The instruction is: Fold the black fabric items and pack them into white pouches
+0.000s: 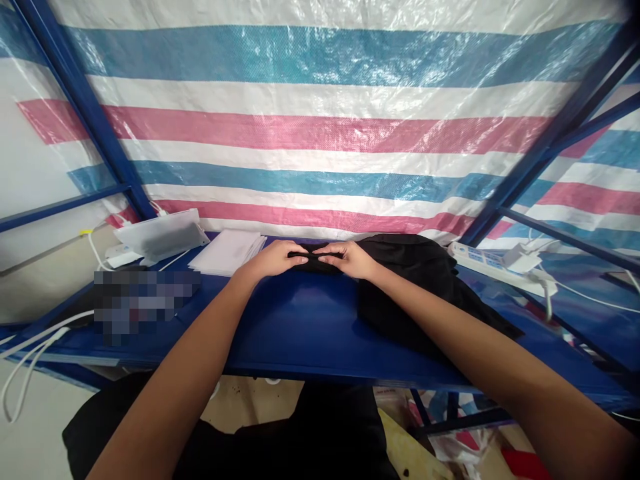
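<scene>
Both my hands meet over the back half of the blue shelf, gripping a black cloth (410, 257). My left hand (276, 259) pinches its left end between thumb and fingers. Close beside it, my right hand (356, 259) pinches the same narrow, folded strip. The rest of the fabric spreads loosely to the right, partly under my right forearm, and reaches toward the shelf's front edge. What kind of garment or cloth it is, I cannot tell. A stack of white sheets or flat packets (227, 252) lies just left of my left hand.
A white power strip (500, 263) with plugs and cables sits at the right. On the left are a pale tilted device or pouch (163, 235), white cables (37, 347) and a blurred-out patch. Blue metal posts (83, 107) frame a striped plastic sheet (320, 130) behind the blue shelf (295, 333).
</scene>
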The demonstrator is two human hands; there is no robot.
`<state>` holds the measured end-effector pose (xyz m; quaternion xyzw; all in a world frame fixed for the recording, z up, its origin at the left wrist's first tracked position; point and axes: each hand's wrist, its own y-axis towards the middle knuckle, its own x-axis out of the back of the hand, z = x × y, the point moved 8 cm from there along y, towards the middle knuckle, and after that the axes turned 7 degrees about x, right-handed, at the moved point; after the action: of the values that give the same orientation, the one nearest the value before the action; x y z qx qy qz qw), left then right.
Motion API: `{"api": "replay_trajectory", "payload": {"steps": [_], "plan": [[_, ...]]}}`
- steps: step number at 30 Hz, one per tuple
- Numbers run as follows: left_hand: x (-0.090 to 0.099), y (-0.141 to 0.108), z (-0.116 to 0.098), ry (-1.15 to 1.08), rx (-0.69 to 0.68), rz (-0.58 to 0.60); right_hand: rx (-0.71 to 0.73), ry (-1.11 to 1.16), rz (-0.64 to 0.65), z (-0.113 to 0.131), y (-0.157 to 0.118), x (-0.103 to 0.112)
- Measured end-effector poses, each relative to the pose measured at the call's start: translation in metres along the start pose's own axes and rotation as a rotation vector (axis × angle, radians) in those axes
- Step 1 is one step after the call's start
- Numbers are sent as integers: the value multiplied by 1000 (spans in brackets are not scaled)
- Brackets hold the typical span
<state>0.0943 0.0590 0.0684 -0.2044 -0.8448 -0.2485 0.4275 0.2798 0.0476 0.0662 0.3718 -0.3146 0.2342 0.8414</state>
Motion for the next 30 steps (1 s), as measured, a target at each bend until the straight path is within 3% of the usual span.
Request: {"api": "replay_trajectory", "payload": {"steps": [8, 13, 16, 20, 23, 26, 30], "plan": [[2, 4, 13, -54, 89, -15, 296, -348, 77, 30, -3, -1], [-2, 6, 29, -71, 146, -20, 192, -295, 63, 17, -4, 1], [-1, 6, 29, -85, 135, -92, 118, -202, 13, 8, -2, 4], [9, -2, -5, 42, -47, -246, -2, -94, -43, -9, 2, 5], [-3, -8, -38, 275, -163, -150, -58, -29, -65, -23, 5, 2], [-17, -12, -54, 462, -101, -77, -72, -38, -63, -33, 9, -2], [-31, -14, -64, 570, -31, -109, -7, -192, -62, -36, 11, -2]]}}
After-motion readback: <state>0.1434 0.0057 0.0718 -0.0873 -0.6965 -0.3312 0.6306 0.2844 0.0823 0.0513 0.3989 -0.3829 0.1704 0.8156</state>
